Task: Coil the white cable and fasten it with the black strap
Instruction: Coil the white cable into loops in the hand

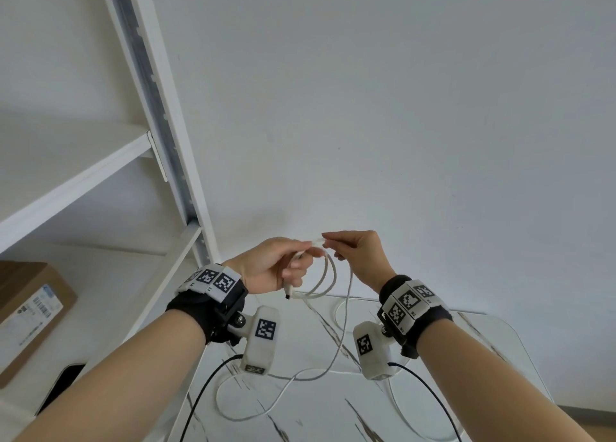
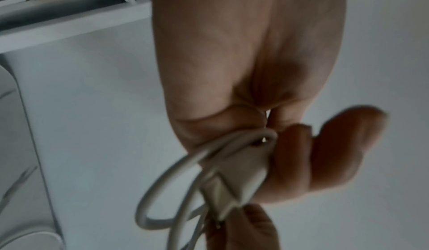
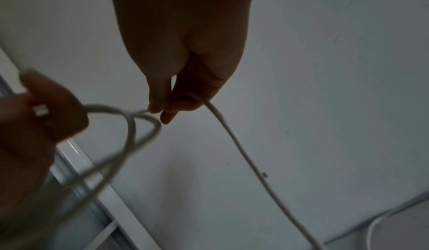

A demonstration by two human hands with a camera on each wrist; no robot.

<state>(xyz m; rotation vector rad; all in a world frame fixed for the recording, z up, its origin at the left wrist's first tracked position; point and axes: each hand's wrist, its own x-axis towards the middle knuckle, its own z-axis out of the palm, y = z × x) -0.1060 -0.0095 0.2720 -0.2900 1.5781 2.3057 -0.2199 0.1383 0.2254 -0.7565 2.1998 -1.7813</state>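
Both hands are raised above the marble table [image 1: 333,408]. My left hand [image 1: 283,268] grips a small bundle of loops of the white cable [image 1: 328,280], with a connector end [image 1: 289,291] sticking out below its fingers. In the left wrist view the loops [image 2: 167,189] and a white plug [image 2: 232,184] sit against the curled fingers [image 2: 325,153]. My right hand [image 1: 336,245] pinches the cable just right of the left hand's fingertips. The right wrist view shows that pinch [image 3: 167,109], with cable [image 3: 243,153] trailing down to the table. No black strap is visible.
Slack white cable [image 1: 253,411] lies in wide curves on the table. Thin black wires [image 1: 206,385] run from the wrist cameras. A white metal shelf [image 1: 156,135] stands at left, with a cardboard box [image 1: 30,311] on its lower level. A plain white wall is behind.
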